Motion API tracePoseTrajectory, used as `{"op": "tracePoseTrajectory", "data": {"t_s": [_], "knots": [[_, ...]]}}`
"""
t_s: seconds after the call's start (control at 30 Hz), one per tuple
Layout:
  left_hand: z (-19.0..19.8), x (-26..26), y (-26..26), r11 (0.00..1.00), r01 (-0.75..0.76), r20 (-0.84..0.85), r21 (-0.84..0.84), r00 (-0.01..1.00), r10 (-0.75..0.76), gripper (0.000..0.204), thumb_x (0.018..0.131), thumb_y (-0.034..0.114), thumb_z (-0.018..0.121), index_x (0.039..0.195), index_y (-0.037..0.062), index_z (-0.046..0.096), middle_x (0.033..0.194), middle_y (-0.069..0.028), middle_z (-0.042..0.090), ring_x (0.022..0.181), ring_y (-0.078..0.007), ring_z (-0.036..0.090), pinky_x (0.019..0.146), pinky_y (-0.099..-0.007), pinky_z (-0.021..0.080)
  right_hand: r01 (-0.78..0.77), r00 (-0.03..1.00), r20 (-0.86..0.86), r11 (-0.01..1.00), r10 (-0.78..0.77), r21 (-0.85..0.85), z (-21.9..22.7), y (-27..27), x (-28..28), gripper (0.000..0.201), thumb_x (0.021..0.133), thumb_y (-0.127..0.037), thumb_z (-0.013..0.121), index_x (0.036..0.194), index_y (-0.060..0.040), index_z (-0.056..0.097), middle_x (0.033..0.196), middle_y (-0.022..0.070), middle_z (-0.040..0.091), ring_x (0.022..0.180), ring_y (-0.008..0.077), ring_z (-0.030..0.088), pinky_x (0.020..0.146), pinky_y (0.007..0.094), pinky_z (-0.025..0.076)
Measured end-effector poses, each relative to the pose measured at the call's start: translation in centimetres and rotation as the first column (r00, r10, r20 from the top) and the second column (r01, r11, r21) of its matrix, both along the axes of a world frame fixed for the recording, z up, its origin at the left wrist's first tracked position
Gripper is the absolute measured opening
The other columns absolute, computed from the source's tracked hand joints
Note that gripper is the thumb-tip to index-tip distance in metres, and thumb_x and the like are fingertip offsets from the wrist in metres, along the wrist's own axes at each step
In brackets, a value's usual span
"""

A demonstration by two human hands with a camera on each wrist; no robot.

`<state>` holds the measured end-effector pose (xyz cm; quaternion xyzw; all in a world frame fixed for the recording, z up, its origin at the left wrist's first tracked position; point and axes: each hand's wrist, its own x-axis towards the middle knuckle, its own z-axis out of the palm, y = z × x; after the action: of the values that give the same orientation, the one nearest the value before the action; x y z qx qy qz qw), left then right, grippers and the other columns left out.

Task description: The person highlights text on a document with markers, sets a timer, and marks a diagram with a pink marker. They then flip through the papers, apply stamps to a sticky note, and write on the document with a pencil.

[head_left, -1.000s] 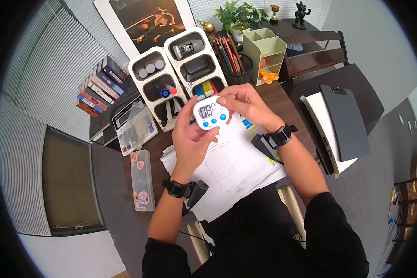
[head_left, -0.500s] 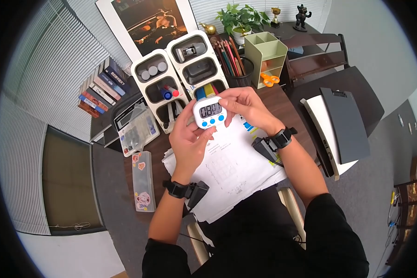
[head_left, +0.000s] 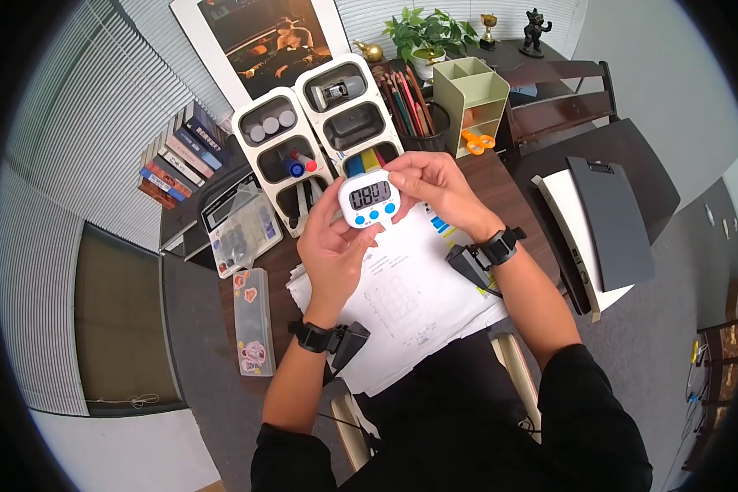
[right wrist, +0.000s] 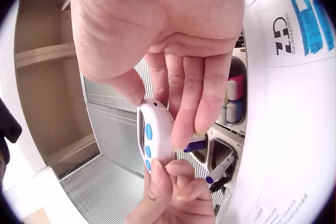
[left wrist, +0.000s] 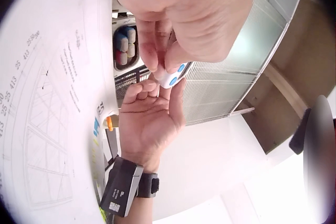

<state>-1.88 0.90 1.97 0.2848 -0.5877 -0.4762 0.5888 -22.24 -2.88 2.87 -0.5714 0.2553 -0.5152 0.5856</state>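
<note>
A white digital timer (head_left: 370,199) with three blue buttons and a lit-looking number display is held up above the papers in the head view. The left hand (head_left: 333,254) grips its left and lower edge, thumb at the bottom. At its upper right, the right hand (head_left: 443,190) pinches the casing between thumb and fingers. The right wrist view shows the timer (right wrist: 156,134) edge-on, with the right hand (right wrist: 163,40) above and the left hand (right wrist: 178,198) below. In the left wrist view the hands partly cover the timer (left wrist: 169,78).
Stacked papers (head_left: 402,303) lie under the hands. Behind stand white organizers (head_left: 283,152) with markers, a pencil holder (head_left: 422,123) and a green organizer (head_left: 476,90) with orange scissors (head_left: 477,142). A clear sticker-decorated case (head_left: 252,320) lies left; a black clipboard (head_left: 611,221) is at right.
The timer and left hand have shifted slightly left in the head view. Both hands keep their hold on the timer, and the digits on its display have changed.
</note>
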Motion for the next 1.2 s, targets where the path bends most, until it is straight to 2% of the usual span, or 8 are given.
{"op": "tracePoseTrajectory", "data": {"t_s": [0.3, 0.4, 0.5, 0.57, 0.67, 1.0, 1.07, 1.2], "knots": [[0.29, -0.03, 0.11, 1.0, 0.024, -0.003, 0.016, 1.0, -0.024, 0.074, 0.086, -0.007, 0.072, 0.149, -0.0084, 0.033, 0.138, -0.0228, 0.055, 0.103, -0.0262, 0.071, 0.07, -0.0273, 0.06, 0.0, 1.0, 0.004, 1.0, 0.0, 0.007, 0.12, -0.04, 0.02, 0.023, 0.101, -0.014, 0.062, 0.113, 0.0056, 0.065, 0.089, 0.0121, 0.074, 0.068, 0.0156, 0.072, 0.062, 0.0263, 0.056], [0.33, -0.07, 0.29, 1.0, -0.015, 0.019, -0.002, 1.0, 0.015, 0.075, 0.086, -0.008, 0.072, 0.15, -0.0084, 0.032, 0.14, -0.0238, 0.054, 0.107, -0.0285, 0.07, 0.072, -0.0277, 0.061, 0.002, 0.999, -0.034, 1.0, -0.002, -0.005, 0.31, 0.12, -0.14, 0.024, 0.101, -0.015, 0.062, 0.115, 0.0056, 0.064, 0.09, 0.0123, 0.074, 0.069, 0.0158, 0.072, 0.062, 0.0264, 0.057], [0.12, 0.12, 0.11, 1.0, 0.004, 0.034, 0.012, 0.999, -0.004, 0.073, 0.087, -0.01, 0.069, 0.15, -0.0094, 0.032, 0.142, -0.0254, 0.051, 0.11, -0.0294, 0.069, 0.08, -0.0309, 0.062, -0.008, 0.999, -0.031, 1.0, 0.009, 0.028, 0.16, 0.02, -0.02, 0.026, 0.101, -0.015, 0.062, 0.117, 0.0055, 0.064, 0.091, 0.0126, 0.074, 0.07, 0.0162, 0.073, 0.063, 0.0266, 0.057], [-0.19, -0.16, -0.1, 0.999, -0.019, 0.004, -0.045, 1.0, 0.019, 0.07, 0.088, -0.012, 0.067, 0.149, -0.0109, 0.032, 0.143, -0.0266, 0.05, 0.112, -0.0299, 0.068, 0.089, -0.035, 0.062, -0.007, 0.999, -0.033, 1.0, 0.007, 0.023, 0.11, -0.03, 0.07, 0.028, 0.101, -0.016, 0.062, 0.119, 0.005, 0.064, 0.091, 0.0129, 0.074, 0.07, 0.0167, 0.073, 0.064, 0.0267, 0.058], [-0.27, -0.19, -0.18, 0.996, -0.019, -0.005, -0.089, 1.0, 0.019, 0.067, 0.09, -0.013, 0.065, 0.148, -0.0122, 0.032, 0.143, -0.0271, 0.05, 0.113, -0.0307, 0.067, 0.097, -0.0384, 0.059, -0.006, 1.0, -0.016, 1.0, 0.006, 0.028, 0.4, 0.24, 0.04, 0.03, 0.102, -0.019, 0.062, 0.121, 0.0045, 0.063, 0.092, 0.0128, 0.074, 0.071, 0.017, 0.073, 0.065, 0.027, 0.058], [0.05, 0.12, 0.25, 0.998, 0.032, 0.034, -0.061, 0.999, -0.03, 0.059, 0.095, -0.005, 0.063, 0.147, -0.0117, 0.036, 0.139, -0.0265, 0.054, 0.112, -0.0316, 0.068, 0.092, -0.037, 0.06, 0.046, 0.998, -0.044, 0.998, -0.045, 0.03, 0.36, 0.13, -0.09, 0.028, 0.101, -0.022, 0.063, 0.111, 0.0041, 0.065, 0.091, 0.0115, 0.073, 0.072, 0.0162, 0.073, 0.065, 0.0264, 0.058], [0.23, 0.16, 0.42, 0.998, 0.042, 0.054, -0.053, 0.998, -0.04, 0.057, 0.097, -0.001, 0.061, 0.147, -0.0115, 0.036, 0.138, -0.0262, 0.055, 0.111, -0.0315, 0.068, 0.092, -0.037, 0.059, 0.073, 0.995, -0.068, 0.996, -0.076, -0.048, 0.34, 0.03, -0.08, 0.026, 0.102, -0.021, 0.062, 0.112, 0.0029, 0.066, 0.088, 0.011, 0.073, 0.072, 0.0183, 0.074, 0.069, 0.0287, 0.06], [-0.14, 0.37, 0.18, 0.994, 0.034, 0.09, -0.099, 0.996, -0.025, 0.056, 0.099, 0.004, 0.06, 0.147, -0.0107, 0.037, 0.137, -0.0259, 0.056, 0.11, -0.0318, 0.069, 0.092, -0.0376, 0.058, 0.053, 0.998, -0.018, 0.998, -0.053, -0.021, 0.32, -0.06, 0.07, 0.022, 0.1, -0.016, 0.064, 0.111, 0.0032, 0.066, 0.089, 0.0108, 0.073, 0.073, 0.0184, 0.073, 0.07, 0.0281, 0.06]]}}
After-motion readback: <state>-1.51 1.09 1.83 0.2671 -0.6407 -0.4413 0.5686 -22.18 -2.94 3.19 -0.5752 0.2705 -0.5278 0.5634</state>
